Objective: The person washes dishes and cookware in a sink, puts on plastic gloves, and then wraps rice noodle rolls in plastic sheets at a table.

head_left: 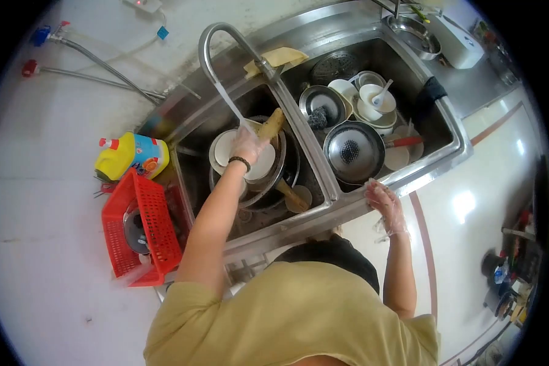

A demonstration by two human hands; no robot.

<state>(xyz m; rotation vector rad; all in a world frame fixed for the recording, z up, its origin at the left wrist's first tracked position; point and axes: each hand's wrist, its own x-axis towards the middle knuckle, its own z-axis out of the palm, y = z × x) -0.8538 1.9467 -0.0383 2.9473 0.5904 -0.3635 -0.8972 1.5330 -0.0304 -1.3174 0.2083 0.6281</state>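
Note:
My left hand (247, 145), in a clear plastic glove, reaches into the left basin over white plates (224, 146) in a large pot (274, 186). Water runs from the curved faucet (208, 46) onto it. A wooden handle (272, 124) lies at its fingers; whether it is gripped cannot be made out. My right hand (381, 198), also gloved, rests at the sink's front rim (341, 209) with fingers apart and nothing in them. Close by in the right basin lie a frying pan (354, 149) with a red handle (404, 141), a smaller pan (329, 104) and white bowls (370, 104).
A red basket (158, 226) with a dark lid stands left of the sink, beside a yellow detergent jug (131, 157). A yellow cloth (280, 59) lies behind the faucet. On the right counter are a metal bowl (413, 36) and a white container (454, 41).

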